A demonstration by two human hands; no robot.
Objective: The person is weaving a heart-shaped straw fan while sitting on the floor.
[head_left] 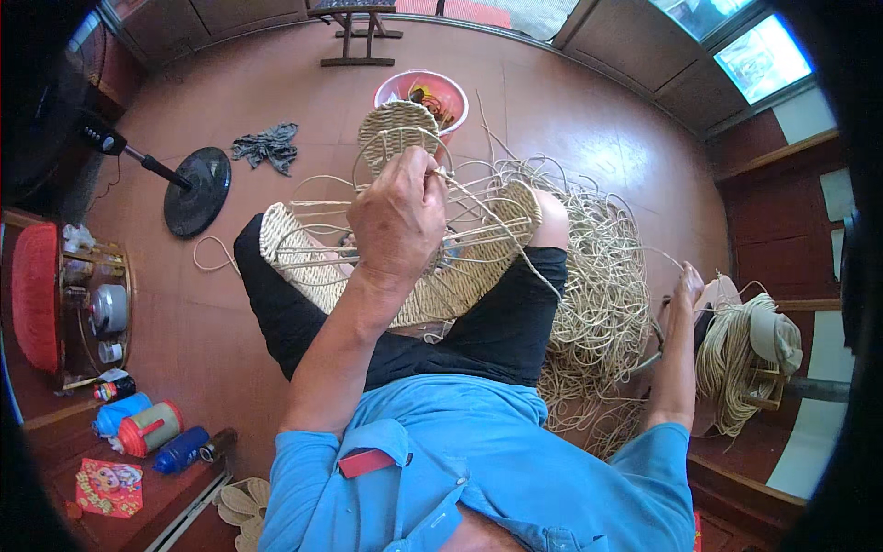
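Note:
A partly woven straw-coloured piece, curved and made of twisted cord, lies across my lap between my knees. Bare cords stretch over its open middle. Above it, my left hand is closed in a pinch on a cord near a rounded woven end. My right hand reaches far out to the right, its fingers closed on a strand that runs toward a large loose heap of cord. The left hand hides part of the weaving beneath it.
A pink basin stands beyond the weaving. To the left are a fan base, a grey cloth, a small shelf rack and several bottles. A hank of cord hangs at right. A wooden stool stands far ahead.

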